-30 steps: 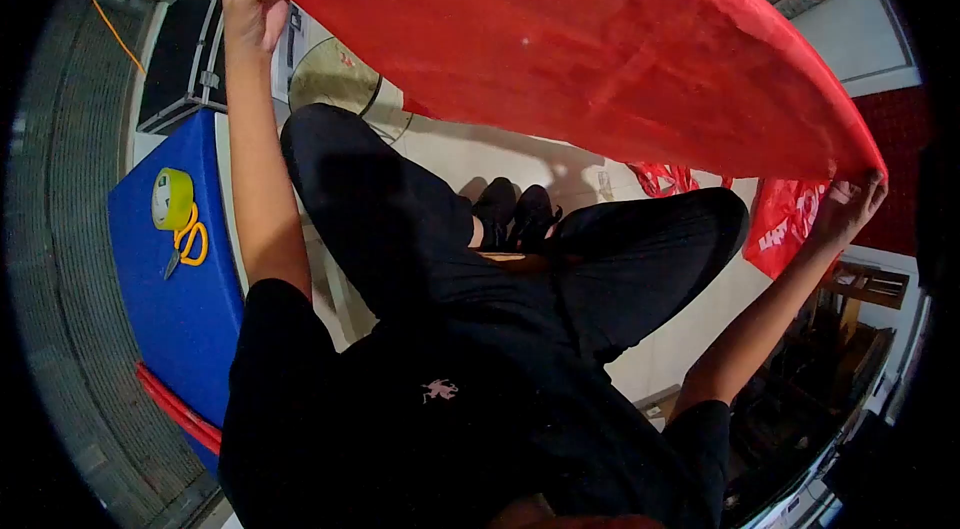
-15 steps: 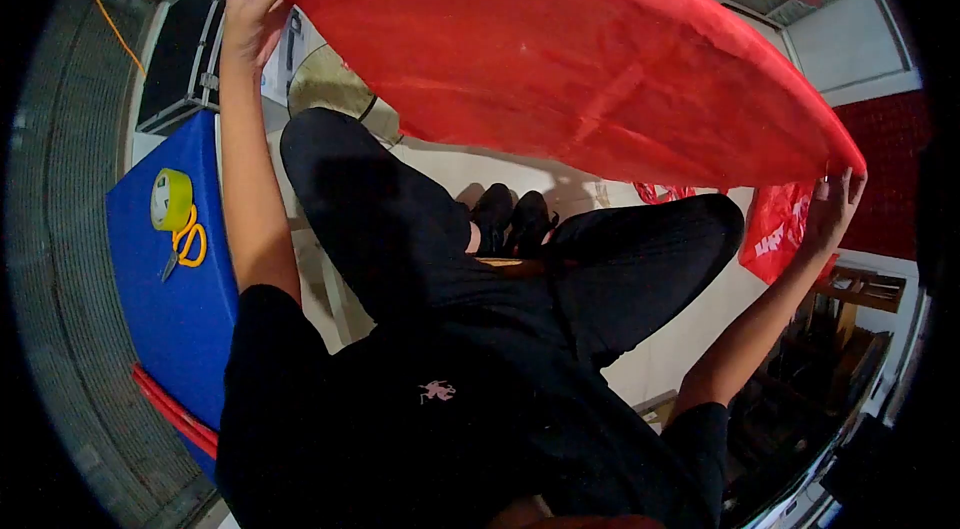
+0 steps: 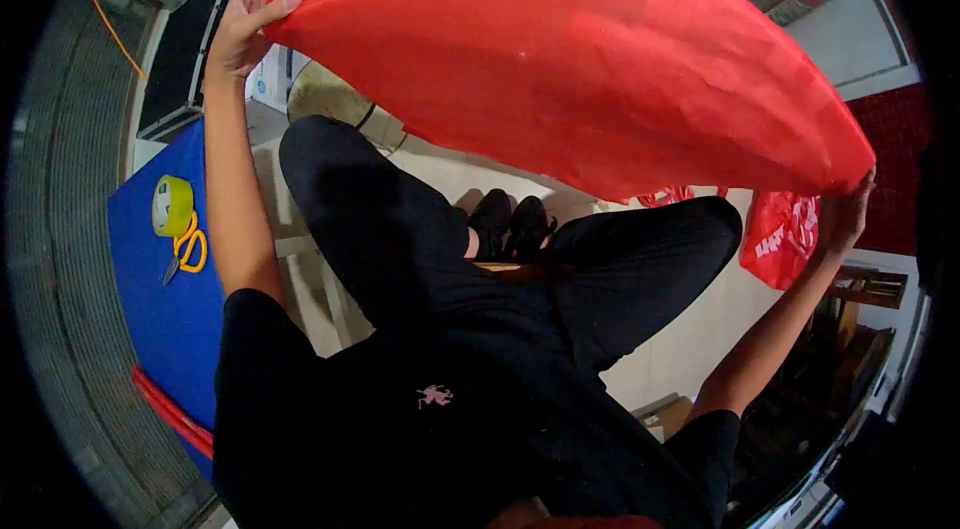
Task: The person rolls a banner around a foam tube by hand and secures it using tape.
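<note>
A wide red sheet (image 3: 560, 59), thin and pliable like cloth or plastic film, is stretched above my knees and fills the upper part of the view. My left hand (image 3: 243, 24) grips its left end, thumb on the near face. At the far right corner my right hand (image 3: 850, 214) is closed on the edge; its fingertips are partly hidden behind the sheet. The sheet's lower edge hangs loosely between the two hands, and its top edge runs partly out of view.
On my left, a blue surface (image 3: 160, 309) carries a yellow-green tape roll (image 3: 178, 206), orange-handled scissors (image 3: 188, 249) and red strips (image 3: 172, 411). A black case (image 3: 185, 59) stands beyond it. A red plastic bag (image 3: 783, 241) lies at right, near a wooden rack (image 3: 850, 301).
The red sheet has tilted so more of its face catches light, and its upper edge has shifted. My left hand moved slightly left and down, my right hand slightly outward.
</note>
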A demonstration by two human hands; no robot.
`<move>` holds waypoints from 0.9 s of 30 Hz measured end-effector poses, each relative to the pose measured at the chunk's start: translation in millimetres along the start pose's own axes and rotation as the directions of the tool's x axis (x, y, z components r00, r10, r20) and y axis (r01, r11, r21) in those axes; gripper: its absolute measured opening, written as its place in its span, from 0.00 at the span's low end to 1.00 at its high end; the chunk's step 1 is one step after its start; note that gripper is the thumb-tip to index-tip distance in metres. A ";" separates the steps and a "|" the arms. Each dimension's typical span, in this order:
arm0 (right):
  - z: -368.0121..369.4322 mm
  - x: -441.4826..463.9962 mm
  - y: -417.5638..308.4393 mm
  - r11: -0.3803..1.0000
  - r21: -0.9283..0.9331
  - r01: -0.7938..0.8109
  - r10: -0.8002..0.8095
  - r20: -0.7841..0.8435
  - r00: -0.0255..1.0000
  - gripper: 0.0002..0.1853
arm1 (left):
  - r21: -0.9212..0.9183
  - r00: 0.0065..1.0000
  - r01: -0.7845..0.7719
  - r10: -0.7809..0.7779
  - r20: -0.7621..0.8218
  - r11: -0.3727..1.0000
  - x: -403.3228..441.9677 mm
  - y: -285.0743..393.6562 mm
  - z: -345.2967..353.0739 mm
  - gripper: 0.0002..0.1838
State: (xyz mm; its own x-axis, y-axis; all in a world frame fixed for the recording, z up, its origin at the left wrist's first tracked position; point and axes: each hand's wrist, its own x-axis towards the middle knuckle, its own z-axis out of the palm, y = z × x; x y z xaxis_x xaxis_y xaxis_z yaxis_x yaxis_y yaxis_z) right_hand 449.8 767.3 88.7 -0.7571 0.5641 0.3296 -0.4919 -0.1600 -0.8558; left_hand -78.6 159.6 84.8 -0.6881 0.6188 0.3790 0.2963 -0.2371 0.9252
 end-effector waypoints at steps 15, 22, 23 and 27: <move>7.5 1.9 -0.5 0.972 -0.234 0.023 -0.161 -0.592 0.790 0.26 | -0.134 0.995 0.006 -0.020 -0.100 0.991 12.6 9.2 3.7 0.32; -21.5 -6.0 -0.9 0.932 -0.361 0.030 -0.172 -0.369 0.913 0.31 | -0.390 0.994 0.009 -0.051 -0.099 0.921 18.0 8.3 1.3 0.23; -30.8 -7.5 -0.6 0.928 -0.372 0.030 -0.172 -0.355 0.919 0.32 | -0.389 0.994 0.007 -0.050 -0.101 0.921 22.8 2.8 -4.4 0.23; 2.3 0.1 -8.1 0.998 -0.045 -0.041 0.020 -0.384 0.923 0.32 | -0.205 0.982 -0.003 -0.037 -0.188 0.979 22.1 0.7 -12.5 0.26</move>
State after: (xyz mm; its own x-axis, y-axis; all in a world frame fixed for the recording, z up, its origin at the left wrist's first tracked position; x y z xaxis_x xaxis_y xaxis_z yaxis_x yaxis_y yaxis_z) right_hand 452.7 766.8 96.6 -0.5440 0.8284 0.1338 -0.4404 -0.1461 -0.8858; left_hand -102.0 163.7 94.1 -0.8107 0.4754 0.3417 0.1557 -0.3875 0.9086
